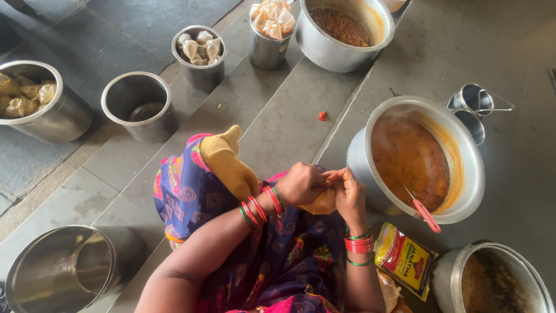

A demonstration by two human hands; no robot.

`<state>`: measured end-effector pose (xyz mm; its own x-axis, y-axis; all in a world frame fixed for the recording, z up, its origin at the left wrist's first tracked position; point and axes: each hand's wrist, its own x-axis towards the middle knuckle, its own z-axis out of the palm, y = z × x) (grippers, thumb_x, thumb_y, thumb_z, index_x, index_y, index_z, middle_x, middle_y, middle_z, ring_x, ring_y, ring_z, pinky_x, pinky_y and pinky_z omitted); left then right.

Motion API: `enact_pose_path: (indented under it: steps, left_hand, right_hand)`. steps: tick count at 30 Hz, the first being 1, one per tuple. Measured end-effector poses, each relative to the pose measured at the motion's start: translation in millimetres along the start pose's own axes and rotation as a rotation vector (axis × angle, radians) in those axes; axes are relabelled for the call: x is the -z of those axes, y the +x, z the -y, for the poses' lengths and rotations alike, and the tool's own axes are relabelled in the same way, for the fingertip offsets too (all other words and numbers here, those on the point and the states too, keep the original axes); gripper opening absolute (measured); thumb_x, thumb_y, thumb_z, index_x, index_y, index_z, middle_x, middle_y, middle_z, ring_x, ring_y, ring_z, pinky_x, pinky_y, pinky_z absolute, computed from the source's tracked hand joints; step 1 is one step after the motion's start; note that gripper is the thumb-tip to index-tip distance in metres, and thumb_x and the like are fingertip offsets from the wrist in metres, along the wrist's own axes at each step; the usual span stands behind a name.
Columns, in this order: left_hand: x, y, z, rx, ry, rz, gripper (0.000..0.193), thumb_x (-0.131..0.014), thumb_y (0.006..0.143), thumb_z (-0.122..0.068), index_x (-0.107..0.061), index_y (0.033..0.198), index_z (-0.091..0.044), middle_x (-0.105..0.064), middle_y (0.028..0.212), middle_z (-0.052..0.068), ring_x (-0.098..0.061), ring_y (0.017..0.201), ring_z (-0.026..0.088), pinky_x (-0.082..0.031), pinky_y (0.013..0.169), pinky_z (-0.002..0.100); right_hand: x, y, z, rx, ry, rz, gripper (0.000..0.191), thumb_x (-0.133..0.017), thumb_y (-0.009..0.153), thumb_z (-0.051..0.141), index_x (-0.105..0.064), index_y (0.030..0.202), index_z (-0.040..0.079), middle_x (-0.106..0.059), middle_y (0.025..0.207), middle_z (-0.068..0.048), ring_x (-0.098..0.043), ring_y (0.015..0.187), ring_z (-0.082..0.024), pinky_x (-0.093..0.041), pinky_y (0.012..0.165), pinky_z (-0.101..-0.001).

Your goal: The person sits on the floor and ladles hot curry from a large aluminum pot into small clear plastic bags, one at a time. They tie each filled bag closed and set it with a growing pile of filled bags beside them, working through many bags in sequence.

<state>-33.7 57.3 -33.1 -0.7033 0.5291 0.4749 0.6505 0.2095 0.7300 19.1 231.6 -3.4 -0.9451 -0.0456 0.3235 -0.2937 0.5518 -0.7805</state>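
Here, in the head view, the left hand [299, 184] and the right hand [349, 194] met over the lap, both pinched shut on a small tan pouch [323, 203] held between their fingers. Just to the right stood a wide metal pot of orange curry [414, 160] on the stone floor [284, 116], a red-handled spoon [421, 210] leaning inside it. By the look of it, much was already done: three steel tins [200, 54] further off were heaped with filled pouches, while one steel tin [139, 104] stood nearly bare, so more remained. The pouch itself was mostly covered by the fingers, and its contents could not be made out; the pots at the lower corners were cut off.
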Motion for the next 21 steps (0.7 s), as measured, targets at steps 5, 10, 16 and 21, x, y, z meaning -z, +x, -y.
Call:
enact_pose_path:
  steps: [5, 10, 16, 21]
  left_hand:
    - [-16, -8, 0, -0.069, 0.128, -0.009, 0.008, -0.071, 0.080, -0.009, -0.070, 0.085, -0.003, -0.068, 0.084, 0.014, -0.068, 0.076, 0.036, -0.056, 0.064, 0.045]
    - [-27, -16, 6, -0.298, 0.493, 0.115, 0.025, -0.066, 0.080, -0.012, -0.070, 0.101, 0.001, -0.063, 0.096, 0.017, -0.067, 0.084, 0.033, -0.057, 0.069, 0.044]
    - [-37, -18, 5, -0.505, 0.771, 0.081, 0.042, -0.066, 0.076, -0.015, -0.068, 0.110, 0.009, -0.063, 0.099, 0.015, -0.066, 0.087, 0.028, -0.058, 0.069, 0.038]
    - [-43, -12, -2, -0.320, 0.555, 0.089, 0.024, -0.063, 0.079, -0.008, -0.067, 0.098, 0.005, -0.063, 0.096, 0.016, -0.066, 0.086, 0.032, -0.057, 0.069, 0.041]
  right_hand:
    - [1, -1, -5, 0.006, -0.019, -0.042, 0.006, -0.057, 0.101, 0.002, -0.060, 0.097, 0.000, -0.078, 0.090, -0.009, -0.075, 0.077, -0.013, -0.059, 0.070, -0.0279]
    - [2, -5, -41, -0.258, 0.337, -0.026, 0.007, -0.057, 0.098, 0.000, -0.064, 0.094, 0.000, -0.075, 0.090, -0.006, -0.067, 0.079, -0.007, -0.057, 0.073, -0.0253]
    - [8, -7, -72, -0.364, 0.493, 0.027, 0.009, -0.058, 0.094, -0.003, -0.066, 0.093, -0.002, -0.074, 0.090, -0.005, -0.064, 0.080, -0.007, -0.054, 0.073, -0.0234]
    - [5, -7, -54, -0.225, 0.074, -0.079, 0.011, -0.066, 0.088, -0.005, -0.072, 0.095, 0.001, -0.077, 0.092, -0.006, -0.069, 0.081, -0.008, -0.057, 0.071, -0.0237]
